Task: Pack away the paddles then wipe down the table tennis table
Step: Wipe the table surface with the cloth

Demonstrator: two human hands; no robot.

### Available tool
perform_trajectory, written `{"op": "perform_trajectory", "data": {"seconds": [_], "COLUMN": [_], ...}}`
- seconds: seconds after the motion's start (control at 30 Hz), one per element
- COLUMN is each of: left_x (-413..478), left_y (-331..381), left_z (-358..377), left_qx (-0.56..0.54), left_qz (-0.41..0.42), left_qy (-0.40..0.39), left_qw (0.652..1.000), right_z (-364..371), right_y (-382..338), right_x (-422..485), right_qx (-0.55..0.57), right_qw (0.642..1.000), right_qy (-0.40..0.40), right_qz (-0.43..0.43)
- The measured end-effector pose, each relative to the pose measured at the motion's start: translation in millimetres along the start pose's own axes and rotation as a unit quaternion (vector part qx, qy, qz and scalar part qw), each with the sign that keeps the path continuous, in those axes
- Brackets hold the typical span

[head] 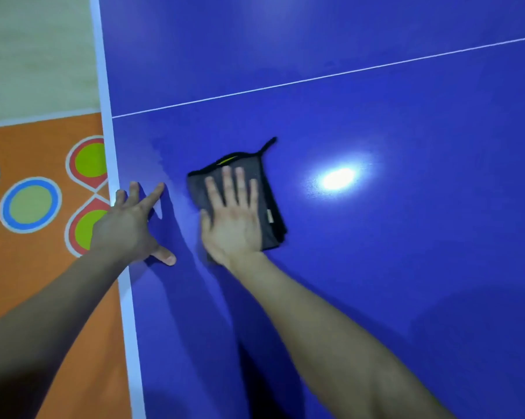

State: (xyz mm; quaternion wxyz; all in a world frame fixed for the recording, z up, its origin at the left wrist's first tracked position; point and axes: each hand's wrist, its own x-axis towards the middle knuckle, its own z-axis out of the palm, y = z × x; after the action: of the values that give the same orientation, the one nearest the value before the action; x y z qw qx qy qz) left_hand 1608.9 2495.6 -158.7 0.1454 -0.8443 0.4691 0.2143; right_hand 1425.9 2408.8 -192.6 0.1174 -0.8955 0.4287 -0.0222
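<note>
orange floor (43,282) with ringed coloured circles, far left. left hand (131,225), fingers spread and straight, resting on the white-edged glossy blue desk (376,252) by its side line. right hand (235,219), flat and open, pressing a folded grey cloth with black trim (270,204) onto the desk surface. thin white centre line (315,77) beyond; lamp glare at right.
</note>
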Motion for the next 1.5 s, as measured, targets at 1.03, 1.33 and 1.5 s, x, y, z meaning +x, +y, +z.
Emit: {"op": "perform_trajectory", "data": {"seconds": [1.03,1.33,1.5], "left_x": [-128.7,-136.6,-137.5], "left_y": [14.5,10.9,10.4], "left_z": [32.0,46.7,44.2], "left_qx": [0.000,0.053,0.078], "left_qz": [0.066,0.086,0.098], "left_qy": [-0.037,-0.036,-0.024], "left_qw": [0.997,0.994,0.992], "right_z": [-18.7,-28.0,19.1], "right_y": [153.0,179.2,-31.6], "right_x": [-141.3,-185.2,-209.4], "right_qx": [-0.005,-0.021,0.026], "right_qw": [0.998,0.964,1.000], "right_qy": [0.069,0.075,0.016], "right_qz": [0.006,0.253,0.000]}}
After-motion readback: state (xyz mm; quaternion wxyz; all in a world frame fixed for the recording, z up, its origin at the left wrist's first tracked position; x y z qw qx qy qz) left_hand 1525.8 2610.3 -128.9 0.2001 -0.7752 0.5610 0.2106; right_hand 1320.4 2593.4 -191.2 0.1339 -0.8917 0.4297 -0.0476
